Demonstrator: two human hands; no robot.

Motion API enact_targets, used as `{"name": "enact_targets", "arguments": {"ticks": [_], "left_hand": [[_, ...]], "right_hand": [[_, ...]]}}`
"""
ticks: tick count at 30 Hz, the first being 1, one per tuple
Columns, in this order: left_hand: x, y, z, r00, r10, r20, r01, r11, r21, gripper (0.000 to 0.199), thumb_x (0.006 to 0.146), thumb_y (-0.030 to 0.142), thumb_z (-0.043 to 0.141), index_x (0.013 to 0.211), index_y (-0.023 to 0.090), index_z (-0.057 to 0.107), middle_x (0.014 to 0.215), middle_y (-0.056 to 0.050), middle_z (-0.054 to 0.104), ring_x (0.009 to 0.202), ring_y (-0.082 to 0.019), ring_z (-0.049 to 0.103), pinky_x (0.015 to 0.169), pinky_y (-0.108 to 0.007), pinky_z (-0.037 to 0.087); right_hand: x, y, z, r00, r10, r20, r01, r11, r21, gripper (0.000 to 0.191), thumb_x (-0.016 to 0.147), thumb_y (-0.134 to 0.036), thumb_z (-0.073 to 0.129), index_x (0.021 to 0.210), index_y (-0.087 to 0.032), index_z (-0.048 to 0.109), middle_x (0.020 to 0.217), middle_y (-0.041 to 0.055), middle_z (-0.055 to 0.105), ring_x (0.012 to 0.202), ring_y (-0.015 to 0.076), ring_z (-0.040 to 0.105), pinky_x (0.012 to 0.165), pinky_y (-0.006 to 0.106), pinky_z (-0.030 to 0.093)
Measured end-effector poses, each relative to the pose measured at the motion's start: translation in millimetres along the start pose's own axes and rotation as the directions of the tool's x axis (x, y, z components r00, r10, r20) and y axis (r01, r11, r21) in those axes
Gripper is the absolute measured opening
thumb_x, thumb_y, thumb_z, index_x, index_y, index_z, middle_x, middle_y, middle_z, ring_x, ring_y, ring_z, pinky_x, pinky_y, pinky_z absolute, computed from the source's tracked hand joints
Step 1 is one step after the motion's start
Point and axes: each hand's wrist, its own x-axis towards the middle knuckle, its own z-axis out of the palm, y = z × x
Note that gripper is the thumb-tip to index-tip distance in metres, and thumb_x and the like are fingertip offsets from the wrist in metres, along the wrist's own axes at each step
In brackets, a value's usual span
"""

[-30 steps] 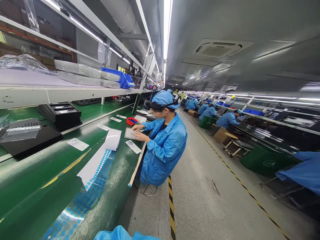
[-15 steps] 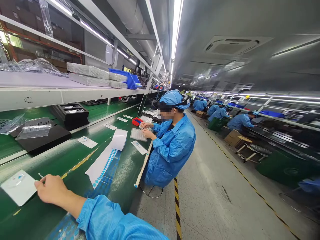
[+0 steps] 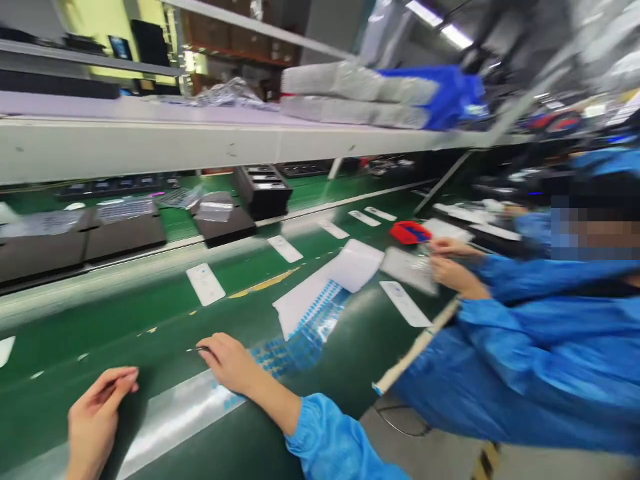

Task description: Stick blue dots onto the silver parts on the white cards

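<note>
The left hand (image 3: pixel 100 417) is curling, its grasp impossible to tell, while the right hand (image 3: pixel 229 362) is grasping a thin, metallic-looking tool (image 3: pixel 201 348) that could, if dipping, snag the clear, blue-dotted plastic strip (image 3: pixel 285 357).

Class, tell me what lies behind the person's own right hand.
Green worktop and a clear strip with blue dots show around the right hand; whatever its palm and wrist cover cannot be seen.

Left grip (image 3: pixel 98 408) is pinched — right grip (image 3: pixel 229 362) curls palm-down.
</note>
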Motion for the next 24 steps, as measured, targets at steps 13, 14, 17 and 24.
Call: {"name": "enact_targets", "arguments": {"ticks": [13, 14, 17, 24], "left_hand": [[137, 10, -94.9, 0.925, -0.123, -0.359, 0.319, 0.764, 0.561, 0.041, 0.09, 0.033, 0.073, 0.128, 0.018, 0.066, 0.139, -0.011, 0.061, 0.136, -0.032, 0.051, 0.119, -0.054, 0.037], [154, 9, -110.7, 0.887, -0.17, -0.43, 0.411, 0.716, 0.564, 0.046, 0.092, 0.036, 0.074, 0.132, 0.017, 0.063, 0.144, -0.013, 0.057, 0.139, -0.034, 0.048, 0.119, -0.059, 0.036], [191, 6, -149.4, 0.747, -0.283, -0.602, 0.629, 0.594, 0.502, 0.051, 0.097, 0.044, 0.07, 0.139, 0.017, 0.058, 0.151, -0.014, 0.049, 0.14, -0.036, 0.046, 0.117, -0.062, 0.037], [219, -8, -184.7, 0.564, -0.438, -0.7, 0.815, 0.432, 0.386, 0.054, 0.098, 0.045, 0.069, 0.142, 0.018, 0.055, 0.152, -0.015, 0.047, 0.14, -0.037, 0.046, 0.115, -0.062, 0.041]], "right_hand": [[-28, 3, 16, 0.994, -0.012, 0.108, -0.012, 0.976, 0.218, 0.023, 0.108, -0.03, 0.043, 0.112, -0.022, 0.064, 0.098, 0.0084, 0.07, 0.087, 0.0242, 0.067, 0.079, 0.037, 0.055], [-29, 5, 17, 0.994, -0.008, 0.11, -0.015, 0.98, 0.201, 0.024, 0.108, -0.03, 0.042, 0.112, -0.023, 0.064, 0.095, 0.0075, 0.07, 0.083, 0.0238, 0.067, 0.075, 0.036, 0.055], [-33, 9, 21, 0.998, -0.008, 0.065, -0.001, 0.99, 0.145, 0.025, 0.108, -0.03, 0.039, 0.11, -0.025, 0.063, 0.091, 0.0062, 0.068, 0.078, 0.0232, 0.067, 0.068, 0.034, 0.053], [5, 21, 13, 0.989, 0.029, -0.147, -0.065, 0.966, -0.249, 0.039, 0.11, -0.038, 0.033, 0.125, -0.015, 0.061, 0.098, 0.0146, 0.065, 0.093, 0.0317, 0.062, 0.081, 0.044, 0.051]]}}
